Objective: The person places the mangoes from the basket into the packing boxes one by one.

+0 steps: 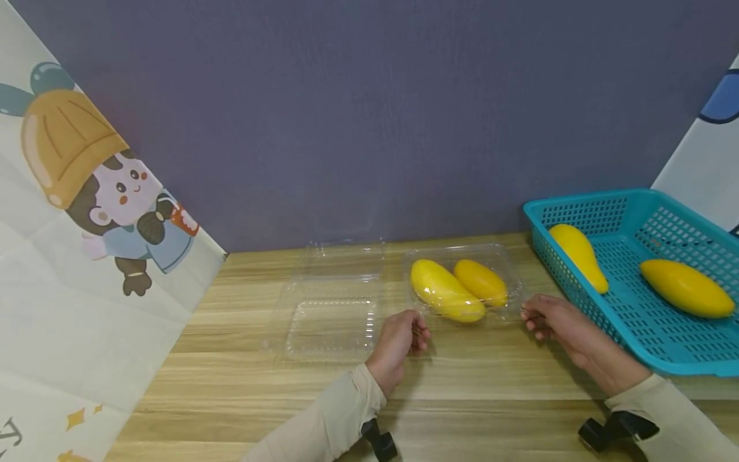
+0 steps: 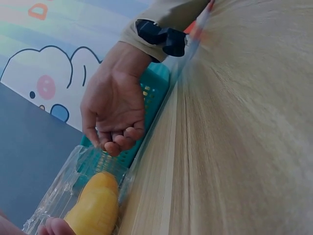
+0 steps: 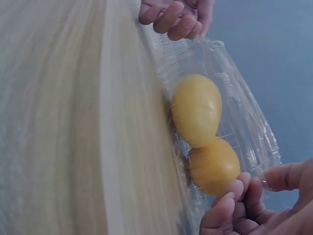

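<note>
Two yellow mangoes point(image 1: 447, 292) lie side by side in a clear plastic clamshell box point(image 1: 508, 263), with plastic appearing to cover them. At the box's front left corner, my left hand point(image 1: 398, 343) has curled fingers and its thumb at the rim. My right hand point(image 1: 557, 324) pinches the front right corner between thumb and fingers. In the right wrist view the right fingertips point(image 3: 239, 186) sit against the plastic close to one mango point(image 3: 215, 166). Left of this box, a second clear clamshell box point(image 1: 331, 321) lies open and holds nothing.
A teal plastic basket point(image 1: 626, 350) stands at the right with two more yellow mangoes point(image 1: 687, 289) in it. The wood-grain table point(image 1: 231, 385) meets a dark blue-grey wall point(image 1: 346, 128) behind the boxes. A cartoon-printed sheet point(image 1: 58, 289) borders the left.
</note>
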`<state>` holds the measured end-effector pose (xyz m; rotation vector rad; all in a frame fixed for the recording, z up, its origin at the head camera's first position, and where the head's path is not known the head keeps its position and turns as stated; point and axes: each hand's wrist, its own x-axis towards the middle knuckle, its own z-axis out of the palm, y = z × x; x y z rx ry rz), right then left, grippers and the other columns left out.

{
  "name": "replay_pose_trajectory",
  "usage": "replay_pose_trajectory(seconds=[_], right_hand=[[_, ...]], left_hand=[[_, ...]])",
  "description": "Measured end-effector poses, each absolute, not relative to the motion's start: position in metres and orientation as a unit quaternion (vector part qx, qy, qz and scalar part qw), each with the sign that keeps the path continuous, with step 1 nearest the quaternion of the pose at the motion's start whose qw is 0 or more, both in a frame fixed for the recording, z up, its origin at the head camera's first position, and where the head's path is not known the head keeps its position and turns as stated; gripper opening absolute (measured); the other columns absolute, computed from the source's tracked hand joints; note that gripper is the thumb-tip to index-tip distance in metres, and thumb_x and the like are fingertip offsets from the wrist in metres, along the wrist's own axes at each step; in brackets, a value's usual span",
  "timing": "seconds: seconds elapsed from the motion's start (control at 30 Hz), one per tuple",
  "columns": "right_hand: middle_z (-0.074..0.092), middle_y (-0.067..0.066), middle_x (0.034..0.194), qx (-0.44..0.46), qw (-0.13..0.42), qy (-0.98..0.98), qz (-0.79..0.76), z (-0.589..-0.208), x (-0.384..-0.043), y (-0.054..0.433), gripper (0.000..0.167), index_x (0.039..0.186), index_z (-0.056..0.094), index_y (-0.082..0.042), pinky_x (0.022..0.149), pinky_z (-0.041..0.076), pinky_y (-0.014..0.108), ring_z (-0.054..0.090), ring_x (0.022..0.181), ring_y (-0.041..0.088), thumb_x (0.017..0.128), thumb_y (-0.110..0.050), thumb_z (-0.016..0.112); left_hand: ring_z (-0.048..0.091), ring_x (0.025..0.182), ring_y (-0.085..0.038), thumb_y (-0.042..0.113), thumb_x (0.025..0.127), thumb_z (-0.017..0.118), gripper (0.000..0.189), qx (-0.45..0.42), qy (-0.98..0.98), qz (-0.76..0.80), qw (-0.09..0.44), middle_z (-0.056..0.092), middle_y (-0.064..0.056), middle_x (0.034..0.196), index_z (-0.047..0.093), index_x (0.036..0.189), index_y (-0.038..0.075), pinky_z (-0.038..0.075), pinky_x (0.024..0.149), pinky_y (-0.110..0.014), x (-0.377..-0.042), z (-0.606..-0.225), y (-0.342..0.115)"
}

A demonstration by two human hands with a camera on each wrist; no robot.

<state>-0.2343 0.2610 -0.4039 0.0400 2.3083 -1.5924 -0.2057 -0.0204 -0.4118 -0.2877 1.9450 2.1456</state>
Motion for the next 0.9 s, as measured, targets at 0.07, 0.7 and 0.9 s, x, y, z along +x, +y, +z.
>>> replay_pose_trajectory(seconds=[0.07, 0.7, 0.9], right_hand=[[0.059, -0.006, 0.084, 0.022, 0.167, 0.812, -0.559, -0.405, -0.234, 0.261, 0.030, 0.096, 0.059, -0.006, 0.066, 0.051, 0.025, 0.056, 0.073, 0.008, 0.104, -0.022, 0.035], [0.058, 0.000, 0.095, 0.053, 0.164, 0.811, -0.560, -0.402, -0.233, 0.262, 0.038, 0.115, 0.051, 0.003, 0.068, 0.052, 0.026, 0.056, 0.080, 0.009, 0.105, -0.029, 0.033], [0.032, 0.030, 0.137, 0.058, 0.113, 0.831, -0.541, -0.392, -0.229, 0.252, 0.062, 0.145, 0.015, 0.012, 0.086, 0.045, 0.034, 0.047, 0.114, 0.033, 0.105, -0.031, 0.034]], left_hand=[[0.050, 0.054, -0.007, 0.017, 0.098, 0.042, 0.024, -0.099, 0.664, 0.732, 0.116, 0.058, 0.004, 0.068, 0.059, 0.085, 0.006, 0.042, 0.057, -0.021, -0.206, -0.412, -0.020], [0.053, 0.055, -0.009, 0.031, 0.102, 0.039, 0.028, -0.092, 0.656, 0.738, 0.132, 0.057, 0.003, 0.069, 0.054, 0.096, 0.008, 0.041, 0.055, -0.022, -0.201, -0.407, -0.018], [0.055, 0.079, -0.015, 0.025, 0.099, 0.046, 0.033, -0.109, 0.697, 0.708, 0.045, 0.052, -0.004, 0.093, 0.046, 0.122, 0.001, 0.044, 0.068, -0.024, -0.195, -0.399, -0.011]])
